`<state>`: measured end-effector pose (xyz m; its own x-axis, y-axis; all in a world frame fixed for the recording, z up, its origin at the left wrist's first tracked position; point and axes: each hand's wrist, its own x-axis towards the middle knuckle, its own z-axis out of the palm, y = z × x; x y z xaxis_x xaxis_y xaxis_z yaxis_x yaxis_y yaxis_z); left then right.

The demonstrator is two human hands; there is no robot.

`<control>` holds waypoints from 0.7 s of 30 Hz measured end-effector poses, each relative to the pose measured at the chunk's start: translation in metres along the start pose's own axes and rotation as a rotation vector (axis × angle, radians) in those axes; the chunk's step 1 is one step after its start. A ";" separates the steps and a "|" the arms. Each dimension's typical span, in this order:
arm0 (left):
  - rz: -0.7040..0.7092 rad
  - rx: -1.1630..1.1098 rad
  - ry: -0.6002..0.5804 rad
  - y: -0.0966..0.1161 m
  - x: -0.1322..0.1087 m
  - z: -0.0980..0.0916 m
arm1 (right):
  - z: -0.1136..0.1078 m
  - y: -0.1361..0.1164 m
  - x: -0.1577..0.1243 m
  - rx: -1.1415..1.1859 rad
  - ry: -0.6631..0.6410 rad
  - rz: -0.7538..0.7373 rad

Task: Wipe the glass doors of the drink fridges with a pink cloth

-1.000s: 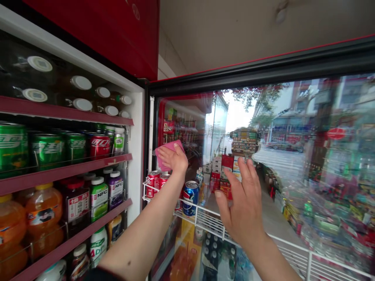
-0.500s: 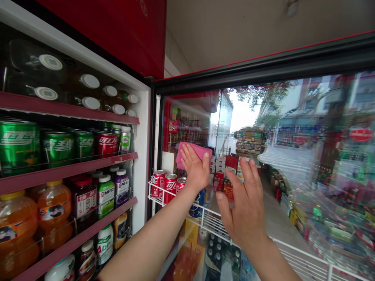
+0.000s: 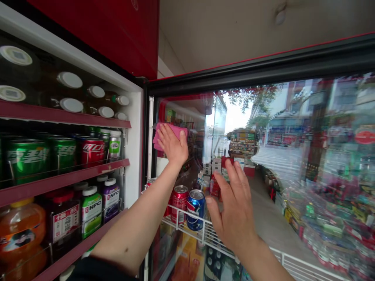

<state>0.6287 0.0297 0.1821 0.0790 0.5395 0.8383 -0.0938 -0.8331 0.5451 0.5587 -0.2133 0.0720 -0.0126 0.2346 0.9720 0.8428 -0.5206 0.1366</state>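
Under my left hand (image 3: 174, 144) a pink cloth (image 3: 157, 137) lies flat against the inner face of the glass door (image 3: 195, 156), near its upper left side. The fingers stretch over the cloth, and the thumb rests along its right edge. My right hand (image 3: 233, 203) is lower and further right, before the glass, with fingers apart and nothing in it. Just left of it, a blue Pepsi can (image 3: 195, 210) and a red can (image 3: 179, 203) stand in the white wire rack (image 3: 215, 236) on the door. My left forearm hides part of the other cans there.
On the left, the open fridge holds green cans (image 3: 27, 158), a red cola can (image 3: 93, 151), juice bottles (image 3: 91, 210) and orange drink bottles (image 3: 22, 238) on red-edged shelves (image 3: 73, 174). The door's black frame (image 3: 234, 72) runs across the top. A street and shop goods show through or in the glass.
My left hand has slid the pink cloth up and left across the glass. The view has shifted slightly, and more of the blue can is uncovered. My right hand stays open.
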 end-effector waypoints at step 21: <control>0.027 -0.014 0.004 -0.035 0.015 -0.009 | -0.004 0.009 -0.002 -0.014 -0.005 0.015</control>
<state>0.6244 0.0684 0.1754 0.0726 0.5174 0.8526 -0.1094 -0.8456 0.5225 0.5646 -0.2218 0.0720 0.0026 0.2313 0.9729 0.8351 -0.5357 0.1251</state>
